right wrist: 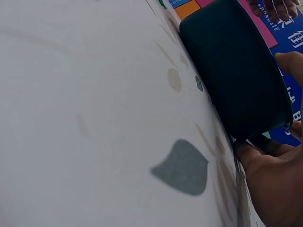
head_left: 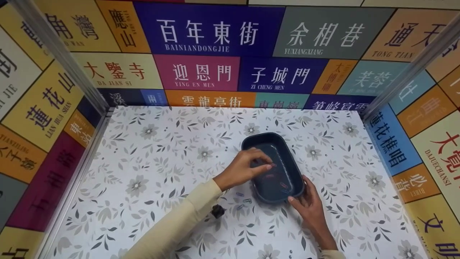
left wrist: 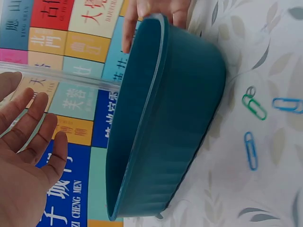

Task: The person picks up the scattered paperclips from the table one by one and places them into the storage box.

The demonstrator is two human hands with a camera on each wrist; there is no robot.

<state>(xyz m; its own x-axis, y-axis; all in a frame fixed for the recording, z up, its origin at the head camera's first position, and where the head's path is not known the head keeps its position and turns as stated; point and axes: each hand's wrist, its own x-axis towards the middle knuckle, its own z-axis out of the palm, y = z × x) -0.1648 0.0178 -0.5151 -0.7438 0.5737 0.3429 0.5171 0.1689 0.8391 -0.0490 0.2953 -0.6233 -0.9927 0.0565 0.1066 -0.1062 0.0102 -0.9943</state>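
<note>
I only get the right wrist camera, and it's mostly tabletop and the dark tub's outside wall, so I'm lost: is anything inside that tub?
Observer: Yes. The head view shows red paper clips lying on the floor of the dark blue tub.
Operator: Where is the other hand?
Observer: The left hand is over the tub. Its wrist view shows the palm open, holding nothing I can see.
Operator: Any clips outside the tub?
Observer: Three lie on the table close beside the tub: one green clip and two blue clips.
</note>
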